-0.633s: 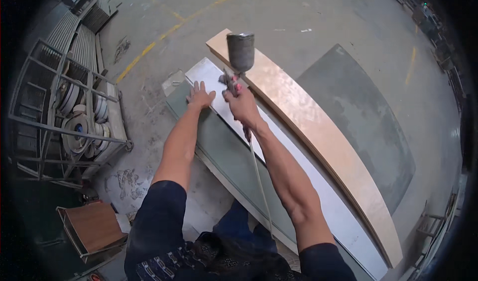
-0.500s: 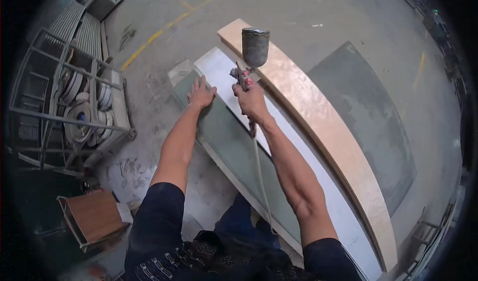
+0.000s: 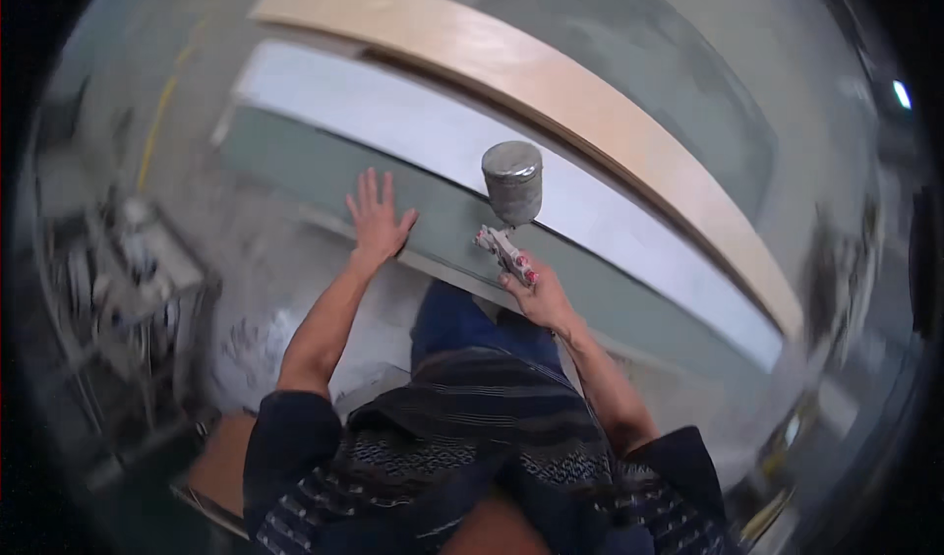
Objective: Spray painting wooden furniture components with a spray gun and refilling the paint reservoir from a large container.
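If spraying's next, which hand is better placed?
Likely the right hand: it holds the gravity-feed spray gun, cup uppermost. The left hand, spread over the green board, holds no tool.

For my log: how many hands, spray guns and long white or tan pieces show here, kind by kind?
Hands: 2 (left hand, right hand)
Spray gun: 1
Long white piece: 1
Long curved tan piece: 1
Total: 5

Spray gun (image 3: 504, 251): silver-grey cup (image 3: 513, 189), pinkish-red knobs (image 3: 528, 277). Near board (image 3: 444, 229) grey-green; middle strip (image 3: 433, 127) white; far panel (image 3: 551, 75) pale tan. Shirt (image 3: 472, 415) dark, pale-patterned.
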`<state>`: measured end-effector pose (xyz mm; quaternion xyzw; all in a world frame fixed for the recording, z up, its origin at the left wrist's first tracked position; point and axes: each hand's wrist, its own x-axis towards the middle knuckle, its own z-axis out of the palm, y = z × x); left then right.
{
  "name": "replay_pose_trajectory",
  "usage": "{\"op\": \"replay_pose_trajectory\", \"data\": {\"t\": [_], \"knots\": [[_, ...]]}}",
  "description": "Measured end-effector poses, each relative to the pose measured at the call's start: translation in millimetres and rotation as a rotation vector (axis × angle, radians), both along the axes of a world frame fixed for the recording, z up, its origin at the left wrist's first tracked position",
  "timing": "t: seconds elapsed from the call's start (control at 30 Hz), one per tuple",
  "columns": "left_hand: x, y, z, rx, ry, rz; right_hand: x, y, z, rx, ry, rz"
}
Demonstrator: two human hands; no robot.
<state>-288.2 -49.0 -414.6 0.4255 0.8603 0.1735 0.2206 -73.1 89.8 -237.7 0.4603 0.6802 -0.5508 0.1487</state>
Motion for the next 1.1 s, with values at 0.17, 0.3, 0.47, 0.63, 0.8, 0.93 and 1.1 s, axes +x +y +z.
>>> {"op": "replay_pose_trajectory", "data": {"t": [0.17,0.3,0.47,0.63,0.8,0.93,1.1], "knots": [[92,-52,-104,0.01,-0.01,-0.453,162,-79,-165,0.286,0.062,-0.342],[205,3,-133,-0.054,-0.006,-0.755,327,-77,-212,0.406,0.213,-0.666],[342,75,-111,-0.056,0.144,-0.835,578,-20,-206,0.567,-0.268,-1.1],[420,98,-89,-0.226,0.175,-0.762,794,44,-189,0.903,-0.045,-1.41],[449,109,-69,-0.283,0.198,-0.772,881,75,-152,1.001,-0.146,-1.418],[460,104,-62,-0.227,0.237,-0.758,904,76,-146,0.907,-0.062,-1.438],[463,142,-65,0.144,0.105,-0.791,932,116,-111,1.337,-0.176,-1.323]]}}
